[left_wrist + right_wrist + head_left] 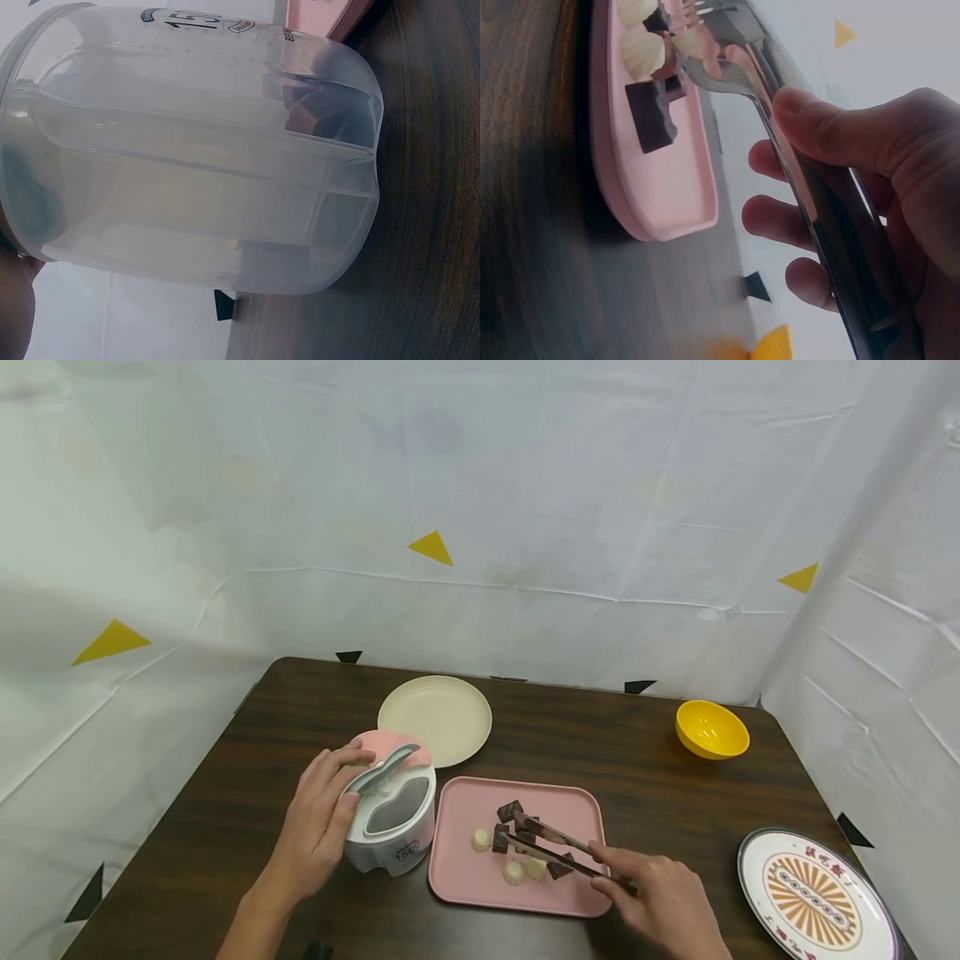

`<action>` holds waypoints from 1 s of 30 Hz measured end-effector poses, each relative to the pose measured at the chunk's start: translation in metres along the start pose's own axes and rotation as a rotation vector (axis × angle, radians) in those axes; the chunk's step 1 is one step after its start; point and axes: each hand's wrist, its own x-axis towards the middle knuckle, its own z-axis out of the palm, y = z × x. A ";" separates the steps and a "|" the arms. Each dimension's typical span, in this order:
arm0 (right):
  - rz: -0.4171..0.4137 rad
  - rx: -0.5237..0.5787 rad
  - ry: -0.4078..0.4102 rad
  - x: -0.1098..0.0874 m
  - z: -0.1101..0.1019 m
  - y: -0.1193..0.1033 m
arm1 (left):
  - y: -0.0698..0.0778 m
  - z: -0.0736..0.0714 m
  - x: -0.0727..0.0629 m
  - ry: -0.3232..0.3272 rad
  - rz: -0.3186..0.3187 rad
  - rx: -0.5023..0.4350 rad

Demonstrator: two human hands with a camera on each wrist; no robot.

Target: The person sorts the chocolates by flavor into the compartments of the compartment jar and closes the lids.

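My left hand [318, 827] grips the lid edge of a translucent storage jar [393, 835], fingers over the top and thumb on the near side. The jar's lid [386, 747] is pink and white with a grey flap, which is tilted up. My right hand [663, 889] holds metal tongs [555, 857], fingers and thumb on the arms. One tong end [720, 75] is spoon-like, the other fork-like. The tips are among dark chocolate pieces [501, 839] and cream-coloured pieces [513, 872] on a pink tray [457, 881]. The jar stands just left of the tray.
Behind the jar lies a cream plate [442, 706]. A yellow bowl [712, 731] stands at the back right of the dark wooden table [622, 760]. At the right edge lies a patterned white plate [817, 893]. White sheeting [525, 485] hangs behind and beside the table.
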 end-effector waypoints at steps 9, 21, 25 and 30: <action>0.031 -0.026 -0.078 0.005 0.003 -0.002 | -0.002 0.001 0.000 0.003 0.006 -0.005; 0.059 -0.025 -0.137 0.011 -0.001 -0.004 | -0.001 0.000 -0.001 0.003 0.005 0.000; 0.029 -0.031 -0.119 0.010 -0.001 -0.003 | -0.002 0.000 -0.001 0.003 0.005 0.000; 0.023 -0.041 -0.125 0.010 0.002 -0.003 | -0.002 0.001 0.000 0.001 0.003 0.000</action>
